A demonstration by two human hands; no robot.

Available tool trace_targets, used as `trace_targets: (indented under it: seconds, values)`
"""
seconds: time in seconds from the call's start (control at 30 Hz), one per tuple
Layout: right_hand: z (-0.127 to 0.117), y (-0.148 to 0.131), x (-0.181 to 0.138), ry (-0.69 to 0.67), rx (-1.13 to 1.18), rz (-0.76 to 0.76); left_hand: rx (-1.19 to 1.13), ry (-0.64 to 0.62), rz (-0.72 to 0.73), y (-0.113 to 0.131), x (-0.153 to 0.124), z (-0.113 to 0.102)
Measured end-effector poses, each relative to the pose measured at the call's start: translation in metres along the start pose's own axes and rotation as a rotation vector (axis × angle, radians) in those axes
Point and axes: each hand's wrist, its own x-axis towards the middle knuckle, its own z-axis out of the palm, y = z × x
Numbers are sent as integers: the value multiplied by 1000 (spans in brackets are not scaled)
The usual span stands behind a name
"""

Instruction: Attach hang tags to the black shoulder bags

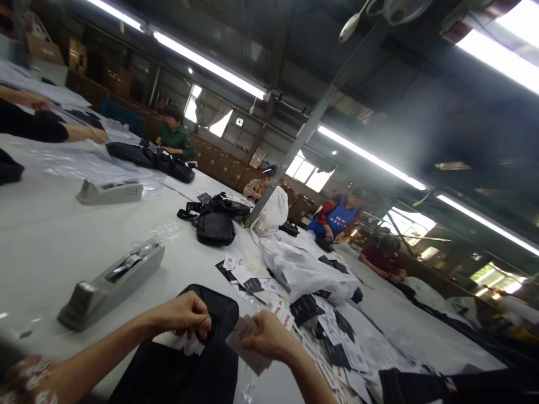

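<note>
A black bag [210, 365] lies on the white table in front of me. Above it, my left hand [185, 314] is closed in a pinch on what looks like a thin dark cord. White paper [179, 341] shows just under that hand, against the bag; whether the cord joins it I cannot tell. At the bag's right edge my right hand [272, 336] is closed on several white card tags [248, 345], thumb on top.
Two tape dispensers [113, 280] stand on the left. Loose black and white tags [332, 331] are heaped at the right, beside a white plastic bag [303, 266]. Another black bag [215, 227] lies farther back. Co-workers' arms [63, 123] reach in from the left; a post [295, 146] rises mid-table.
</note>
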Motion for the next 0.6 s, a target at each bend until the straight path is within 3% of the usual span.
trace_targets:
  seconds: [0.13,0.23,0.3,0.37,0.47,0.6]
  values:
    - [17,11,6,170,238,-67,-11,-73,6,2,-3,8]
    - [54,9,24,470,603,-47,-167,-97,102,-1,-3,30]
    - [84,4,38,662,875,-13,-286,-59,239,-6,-1,47]
    - [113,-3,50,805,1074,16,-376,88,322,-12,1,61]
    - [143,-8,54,927,1069,25,-417,336,275,-18,0,69]
    - [153,-6,38,903,776,-1,-457,411,266,-17,-3,65]
